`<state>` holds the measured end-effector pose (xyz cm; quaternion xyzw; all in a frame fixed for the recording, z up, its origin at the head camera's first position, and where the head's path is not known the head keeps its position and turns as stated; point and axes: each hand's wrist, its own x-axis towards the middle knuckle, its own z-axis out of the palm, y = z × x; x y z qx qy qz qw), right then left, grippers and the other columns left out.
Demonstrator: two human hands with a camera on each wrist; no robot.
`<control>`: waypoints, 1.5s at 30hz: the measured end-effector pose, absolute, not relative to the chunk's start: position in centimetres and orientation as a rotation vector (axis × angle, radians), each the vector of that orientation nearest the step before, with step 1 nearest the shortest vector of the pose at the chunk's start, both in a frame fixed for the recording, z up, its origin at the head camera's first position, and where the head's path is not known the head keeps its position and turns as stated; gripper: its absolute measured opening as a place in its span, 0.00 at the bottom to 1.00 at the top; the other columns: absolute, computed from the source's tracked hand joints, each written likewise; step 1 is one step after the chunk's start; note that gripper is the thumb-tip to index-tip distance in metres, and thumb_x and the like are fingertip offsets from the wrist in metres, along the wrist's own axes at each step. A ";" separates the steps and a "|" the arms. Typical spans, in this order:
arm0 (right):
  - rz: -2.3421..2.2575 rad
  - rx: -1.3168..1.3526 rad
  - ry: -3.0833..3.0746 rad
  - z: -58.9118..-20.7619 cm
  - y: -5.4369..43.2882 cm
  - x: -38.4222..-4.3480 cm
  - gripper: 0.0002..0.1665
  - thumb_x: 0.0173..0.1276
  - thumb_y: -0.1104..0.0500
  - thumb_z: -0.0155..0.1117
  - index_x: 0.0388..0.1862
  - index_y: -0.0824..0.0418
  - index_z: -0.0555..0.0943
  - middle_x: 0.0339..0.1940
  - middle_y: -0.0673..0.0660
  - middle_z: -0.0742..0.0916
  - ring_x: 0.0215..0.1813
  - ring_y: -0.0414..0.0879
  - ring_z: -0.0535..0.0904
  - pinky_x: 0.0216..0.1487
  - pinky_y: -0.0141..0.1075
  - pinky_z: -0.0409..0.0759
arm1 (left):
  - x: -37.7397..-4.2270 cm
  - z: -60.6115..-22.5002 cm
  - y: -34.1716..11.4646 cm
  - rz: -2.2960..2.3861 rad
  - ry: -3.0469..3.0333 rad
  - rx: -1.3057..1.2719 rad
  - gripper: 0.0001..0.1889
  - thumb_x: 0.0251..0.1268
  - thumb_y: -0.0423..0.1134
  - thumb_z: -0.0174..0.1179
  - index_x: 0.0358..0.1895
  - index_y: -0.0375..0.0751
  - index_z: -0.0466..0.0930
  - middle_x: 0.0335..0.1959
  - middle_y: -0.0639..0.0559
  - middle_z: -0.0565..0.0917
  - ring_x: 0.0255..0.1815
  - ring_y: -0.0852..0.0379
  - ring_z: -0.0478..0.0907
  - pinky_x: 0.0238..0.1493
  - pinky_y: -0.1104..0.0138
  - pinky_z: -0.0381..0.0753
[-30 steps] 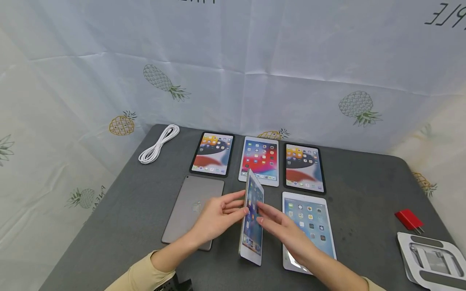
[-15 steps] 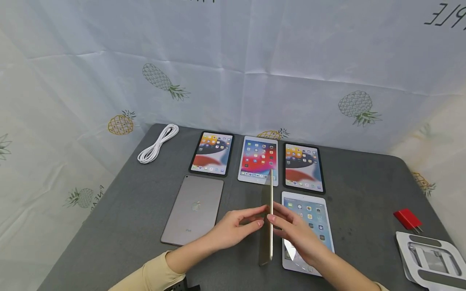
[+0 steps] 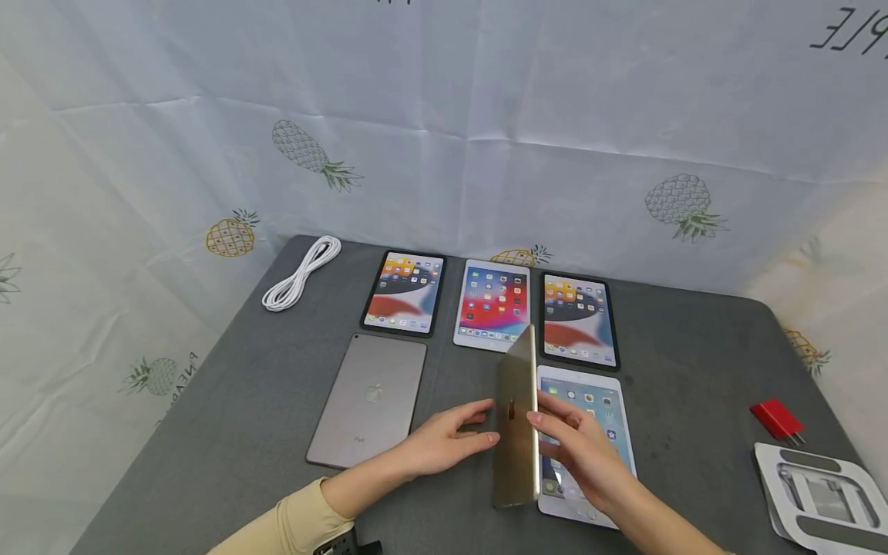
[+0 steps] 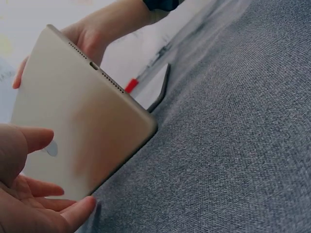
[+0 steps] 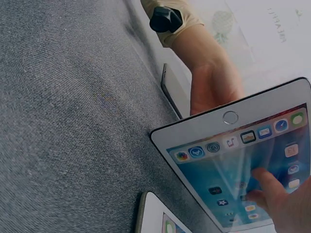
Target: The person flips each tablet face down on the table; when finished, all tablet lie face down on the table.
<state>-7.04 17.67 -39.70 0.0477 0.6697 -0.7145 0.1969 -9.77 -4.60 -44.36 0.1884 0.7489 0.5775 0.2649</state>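
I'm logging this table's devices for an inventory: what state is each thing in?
gold-backed iPad: upright in the right hand, screen lit
gray iPad: face down
two black-framed tablets: face up, lit
back white-framed tablet: face up, lit
front white-framed tablet: face up, lit, partly hidden
white cable: bundled
red plug: unplugged, prongs exposed
white stand: folded flat
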 end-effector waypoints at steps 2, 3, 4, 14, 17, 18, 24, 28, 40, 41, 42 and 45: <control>-2.028 0.118 1.848 -39.8 18.0 -6.9 0.36 0.72 0.55 0.56 0.73 0.71 0.60 0.70 0.67 0.71 0.62 0.52 0.75 0.57 0.47 0.78 | -9.8 -44.5 -4.7 1.579 2.010 0.496 0.32 0.70 0.45 0.59 0.72 0.35 0.63 0.69 0.40 0.69 0.68 0.47 0.68 0.61 0.56 0.74; -2.045 0.111 1.835 -39.8 18.1 -6.8 0.36 0.73 0.56 0.56 0.73 0.71 0.60 0.69 0.66 0.72 0.62 0.51 0.76 0.56 0.45 0.79 | -9.8 -44.6 -4.8 1.582 2.010 0.493 0.32 0.70 0.45 0.59 0.72 0.35 0.62 0.70 0.40 0.68 0.68 0.46 0.68 0.62 0.56 0.74; -2.060 0.112 1.824 -39.9 18.2 -6.7 0.36 0.73 0.57 0.56 0.73 0.72 0.60 0.69 0.66 0.72 0.61 0.50 0.77 0.55 0.44 0.79 | -9.8 -44.7 -4.9 1.586 2.012 0.492 0.33 0.70 0.44 0.59 0.72 0.34 0.62 0.70 0.40 0.68 0.68 0.46 0.68 0.62 0.55 0.73; -2.208 0.093 1.700 -40.4 19.1 -6.3 0.34 0.74 0.63 0.52 0.73 0.75 0.56 0.63 0.56 0.79 0.58 0.47 0.79 0.54 0.44 0.79 | -9.8 -45.0 -5.7 1.597 2.022 0.477 0.32 0.68 0.44 0.61 0.71 0.33 0.63 0.69 0.41 0.69 0.68 0.46 0.68 0.63 0.52 0.71; -2.283 0.047 1.621 -40.8 19.4 -6.3 0.30 0.73 0.66 0.51 0.72 0.72 0.61 0.61 0.53 0.81 0.58 0.48 0.79 0.55 0.43 0.80 | -9.7 -45.0 -5.8 1.621 1.997 0.465 0.33 0.67 0.42 0.62 0.71 0.33 0.63 0.70 0.40 0.68 0.67 0.45 0.69 0.62 0.53 0.73; -2.305 0.025 1.584 -41.0 19.4 -6.3 0.28 0.73 0.67 0.51 0.71 0.69 0.64 0.60 0.52 0.81 0.58 0.47 0.79 0.55 0.43 0.80 | -9.7 -45.0 -5.9 1.626 1.991 0.460 0.34 0.67 0.42 0.62 0.72 0.33 0.62 0.70 0.40 0.67 0.66 0.44 0.70 0.61 0.54 0.73; -2.320 0.015 1.443 -42.3 19.6 -6.5 0.20 0.74 0.69 0.49 0.59 0.55 0.78 0.57 0.50 0.83 0.57 0.44 0.80 0.54 0.40 0.80 | -9.7 -45.1 -6.3 1.589 2.066 0.479 0.37 0.64 0.42 0.66 0.73 0.34 0.60 0.71 0.40 0.64 0.67 0.44 0.68 0.61 0.58 0.74; -2.243 0.119 1.476 -43.0 19.5 -6.8 0.27 0.74 0.67 0.51 0.71 0.67 0.65 0.56 0.50 0.82 0.56 0.42 0.79 0.55 0.39 0.80 | -9.5 -45.1 -6.8 1.496 2.192 0.544 0.41 0.61 0.45 0.68 0.73 0.34 0.59 0.74 0.39 0.60 0.68 0.44 0.66 0.63 0.57 0.72; -1.913 0.136 1.897 -44.2 18.3 -7.3 0.38 0.72 0.66 0.53 0.75 0.74 0.50 0.67 0.71 0.71 0.60 0.49 0.75 0.53 0.38 0.80 | -8.7 -45.0 -7.6 1.441 2.295 0.578 0.45 0.55 0.43 0.72 0.74 0.34 0.58 0.75 0.37 0.54 0.70 0.44 0.61 0.65 0.57 0.70; -1.884 0.142 1.948 -44.3 18.1 -7.3 0.40 0.70 0.67 0.55 0.75 0.74 0.50 0.67 0.72 0.71 0.61 0.51 0.74 0.53 0.38 0.79 | -8.7 -45.0 -7.6 1.430 2.308 0.580 0.45 0.54 0.43 0.72 0.74 0.34 0.58 0.75 0.37 0.54 0.71 0.44 0.60 0.65 0.56 0.70; -1.844 0.149 2.008 -44.3 18.0 -7.3 0.42 0.69 0.67 0.58 0.76 0.74 0.49 0.67 0.72 0.71 0.61 0.52 0.74 0.52 0.37 0.79 | -8.6 -45.0 -7.7 1.416 2.325 0.583 0.46 0.54 0.43 0.73 0.74 0.34 0.58 0.75 0.37 0.54 0.71 0.43 0.58 0.66 0.54 0.69; -1.705 0.130 2.153 -44.4 17.6 -7.3 0.49 0.64 0.65 0.65 0.76 0.73 0.48 0.64 0.69 0.73 0.61 0.54 0.73 0.50 0.38 0.79 | -8.6 -44.9 -7.8 1.364 2.380 0.583 0.47 0.52 0.43 0.73 0.74 0.35 0.58 0.75 0.37 0.54 0.73 0.42 0.54 0.66 0.46 0.64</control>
